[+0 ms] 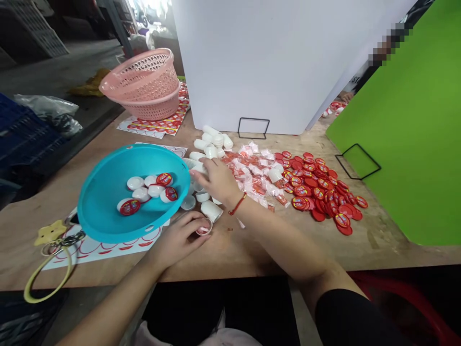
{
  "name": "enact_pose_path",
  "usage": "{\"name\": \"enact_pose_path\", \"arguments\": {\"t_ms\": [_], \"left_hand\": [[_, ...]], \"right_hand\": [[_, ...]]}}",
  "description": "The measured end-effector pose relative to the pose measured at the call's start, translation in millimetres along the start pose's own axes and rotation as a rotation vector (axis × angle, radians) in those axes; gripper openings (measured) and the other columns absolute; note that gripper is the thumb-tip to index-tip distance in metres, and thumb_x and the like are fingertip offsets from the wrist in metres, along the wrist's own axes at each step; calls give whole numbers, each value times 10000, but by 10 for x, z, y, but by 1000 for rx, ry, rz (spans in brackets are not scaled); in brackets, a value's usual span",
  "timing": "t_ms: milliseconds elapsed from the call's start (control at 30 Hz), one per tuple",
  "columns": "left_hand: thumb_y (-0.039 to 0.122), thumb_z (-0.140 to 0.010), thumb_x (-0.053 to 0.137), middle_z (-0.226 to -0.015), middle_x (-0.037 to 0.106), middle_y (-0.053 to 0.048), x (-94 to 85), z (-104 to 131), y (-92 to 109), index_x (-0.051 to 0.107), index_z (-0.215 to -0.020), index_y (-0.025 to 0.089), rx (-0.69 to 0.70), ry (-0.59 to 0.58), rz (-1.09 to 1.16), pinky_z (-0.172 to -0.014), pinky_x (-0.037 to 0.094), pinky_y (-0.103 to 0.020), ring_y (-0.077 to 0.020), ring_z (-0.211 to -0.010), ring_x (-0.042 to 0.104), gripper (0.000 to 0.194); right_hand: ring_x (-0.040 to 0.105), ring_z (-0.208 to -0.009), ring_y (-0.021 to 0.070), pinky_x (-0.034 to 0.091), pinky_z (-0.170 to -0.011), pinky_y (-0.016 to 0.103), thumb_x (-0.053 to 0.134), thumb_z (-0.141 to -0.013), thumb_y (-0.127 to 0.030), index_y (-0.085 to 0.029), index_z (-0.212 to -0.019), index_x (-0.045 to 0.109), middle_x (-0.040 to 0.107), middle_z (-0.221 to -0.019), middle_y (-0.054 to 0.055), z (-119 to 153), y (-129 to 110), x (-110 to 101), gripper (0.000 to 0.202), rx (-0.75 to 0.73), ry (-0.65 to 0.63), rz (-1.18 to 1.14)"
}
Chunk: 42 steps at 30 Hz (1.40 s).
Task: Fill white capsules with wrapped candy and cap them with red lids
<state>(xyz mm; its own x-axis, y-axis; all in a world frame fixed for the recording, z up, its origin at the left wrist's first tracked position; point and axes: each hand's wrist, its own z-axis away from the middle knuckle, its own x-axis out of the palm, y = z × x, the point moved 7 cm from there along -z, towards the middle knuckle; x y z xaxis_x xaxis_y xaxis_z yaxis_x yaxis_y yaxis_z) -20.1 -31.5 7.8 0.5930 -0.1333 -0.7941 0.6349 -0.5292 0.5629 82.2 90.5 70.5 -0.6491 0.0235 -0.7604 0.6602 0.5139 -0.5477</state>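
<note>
My left hand (183,239) rests low on the table, its fingers closed around a small white plastic cup (204,228) whose open mouth faces me. Something pinkish shows inside that cup. My right hand (220,181) reaches over a cluster of white cups (211,150) beside the bowl, thumb and fingers apart; its fingertips are partly hidden among the cups. Right of it spreads a pile of small clear packets (248,168) with pink and orange contents. Farther right is a heap of round red printed lids (317,185). The blue bowl (108,226) holds several white cups, some with red lids.
Stacked pink baskets (151,103) stand on printed sheets (162,126) at the back left. A white panel (252,62) and a green panel (414,144) rise behind the piles. A yellow strap with keys (50,283) lies at the left edge. Part of another person shows behind the panels.
</note>
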Motion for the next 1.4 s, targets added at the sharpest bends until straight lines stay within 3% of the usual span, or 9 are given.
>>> {"name": "enact_pose_path", "arguments": {"t_ms": [167,267,367,500,667,1000,1133,1267,1400], "left_hand": [[351,-959,617,-1137,669,-48,-8,-18,11,692,-1064,266,-13,-10,-3,-914,509,-313,-196,-1027,656,154],[354,-962,610,-1133,667,-46,-8,-37,13,692,-1052,266,-15,-28,12,-896,511,-303,-192,-1018,657,150],[347,-959,610,-1129,665,-41,-14,-49,13,692,-1037,264,-15,-32,22,-893,509,-300,-192,-1018,657,140],[326,-950,620,-1137,661,-38,-4,-36,-7,687,-1045,270,-29,-43,20,-906,502,-310,-198,-1041,647,130],[294,-943,632,-1144,655,-33,2,-20,-5,682,-1056,270,-16,-38,40,-921,492,-320,-191,-1045,639,126],[302,-938,638,-1150,663,-29,-6,-21,-16,684,-1055,287,-22,-23,27,-893,504,-316,-195,-1037,641,126],[301,-942,630,-1132,672,-31,-17,-31,-4,688,-1030,279,-19,-20,30,-882,510,-313,-197,-1024,648,108],[302,-946,623,-1130,669,-36,-14,-30,-1,683,-1042,274,-15,-28,28,-899,505,-326,-202,-1026,647,116],[274,-939,630,-1127,668,-33,-9,-14,-7,678,-1065,284,-11,-32,30,-907,507,-330,-203,-1029,646,136]], "right_hand": [[500,-1169,306,398,-1035,471,392,-1040,-551,-280,-1381,597,598,-1288,99,106,73,-238,482,53,78,169],[467,-1172,377,398,-975,571,490,-988,-470,-314,-1390,591,546,-1363,129,329,614,-742,443,299,180,362],[464,-1184,436,391,-942,622,527,-946,-433,-258,-1393,595,540,-1350,206,597,1292,-1082,485,553,102,582],[424,-1282,447,332,-1013,675,506,-938,-550,-293,-1453,532,492,-1449,183,763,1853,-1117,576,562,-69,613],[501,-1187,375,380,-1035,556,549,-912,-536,-256,-1325,643,544,-1319,168,704,2013,-1071,508,470,-99,534],[511,-1088,312,419,-1021,463,680,-755,-379,-165,-934,748,509,-1124,129,693,1961,-1235,288,412,22,429],[518,-1153,280,413,-1064,419,655,-819,-393,-167,-960,718,485,-1167,120,548,1511,-1255,274,318,181,256],[537,-1153,227,441,-1048,385,730,-818,-405,-216,-964,704,497,-1158,76,240,706,-740,240,46,94,-109],[504,-1220,246,399,-1099,417,815,-772,-438,-219,-1027,715,510,-1239,99,95,146,-204,351,-124,-69,-47]]}}
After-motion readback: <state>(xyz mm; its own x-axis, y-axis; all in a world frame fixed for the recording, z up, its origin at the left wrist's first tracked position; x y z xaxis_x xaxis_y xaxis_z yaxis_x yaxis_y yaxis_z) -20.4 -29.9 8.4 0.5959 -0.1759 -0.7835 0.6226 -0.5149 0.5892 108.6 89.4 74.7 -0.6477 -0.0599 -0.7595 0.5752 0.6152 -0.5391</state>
